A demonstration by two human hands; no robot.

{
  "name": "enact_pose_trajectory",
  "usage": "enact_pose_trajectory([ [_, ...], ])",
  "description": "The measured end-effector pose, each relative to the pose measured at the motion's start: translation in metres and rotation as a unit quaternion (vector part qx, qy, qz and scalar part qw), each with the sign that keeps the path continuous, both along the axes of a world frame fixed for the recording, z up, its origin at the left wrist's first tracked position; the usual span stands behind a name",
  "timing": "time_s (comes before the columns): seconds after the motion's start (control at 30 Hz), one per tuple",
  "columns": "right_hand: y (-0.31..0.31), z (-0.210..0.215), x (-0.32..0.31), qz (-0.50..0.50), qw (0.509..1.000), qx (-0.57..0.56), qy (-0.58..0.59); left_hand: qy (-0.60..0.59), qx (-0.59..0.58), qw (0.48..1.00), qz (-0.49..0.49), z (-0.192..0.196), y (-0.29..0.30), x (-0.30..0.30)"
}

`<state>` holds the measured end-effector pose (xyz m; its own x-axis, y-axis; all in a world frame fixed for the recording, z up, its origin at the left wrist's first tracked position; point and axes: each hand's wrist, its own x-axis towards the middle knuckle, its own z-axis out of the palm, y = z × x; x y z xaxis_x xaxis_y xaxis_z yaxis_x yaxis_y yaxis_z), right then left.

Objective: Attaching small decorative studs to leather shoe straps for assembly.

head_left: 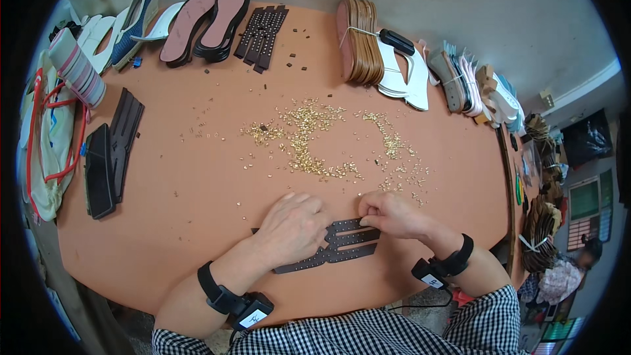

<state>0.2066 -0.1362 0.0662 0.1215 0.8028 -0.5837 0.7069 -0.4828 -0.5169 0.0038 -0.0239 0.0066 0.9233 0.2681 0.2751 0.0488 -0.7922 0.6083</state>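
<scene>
Left hand (292,227): palm down, fingers curled loosely, lying flat on the dark brown slotted leather strap piece (342,244) and pressing it to the table (197,184). No closed grip; it pins rather than clasps.

Right hand (389,213): thumb and fingertips pinched together at the strap's upper right edge. Grip is closed tight; whether a stud sits between the fingertips cannot be told, too small.

Strap piece: lies flat on the orange table at the near edge, between and partly under both hands, long axis roughly left to right, rows of small holes or studs along its bands.

Both wrists carry black bands with small tagged devices.

Just beyond the hands: loose scatter of small gold studs (315,138) across the table's middle.

Far left: flat dark brown leather pieces (112,151), a striped roll (77,68), a white bag with red straps (49,131).

Far edge: pink-lined shoe soles (204,23), more studded brown straps (263,36), a tied bundle of tan insoles (358,41), white sole pieces (407,79).
</scene>
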Motion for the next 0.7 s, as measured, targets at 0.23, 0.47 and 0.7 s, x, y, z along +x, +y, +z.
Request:
enact_pose_trajectory([
  [0.23,0.005,-0.001,0.001,0.054,0.998,0.023,-0.031,0.010,0.002,1.000,-0.006,0.002,0.001,0.001],
  [0.47,-0.013,-0.015,0.023,-0.124,0.968,-0.001,0.219,0.009,0.007,1.000,-0.003,0.001,0.002,0.002],
  [0.7,-0.009,-0.013,0.029,-0.239,0.956,0.110,0.134,0.036,-0.004,0.999,-0.008,0.002,0.001,0.001],
])
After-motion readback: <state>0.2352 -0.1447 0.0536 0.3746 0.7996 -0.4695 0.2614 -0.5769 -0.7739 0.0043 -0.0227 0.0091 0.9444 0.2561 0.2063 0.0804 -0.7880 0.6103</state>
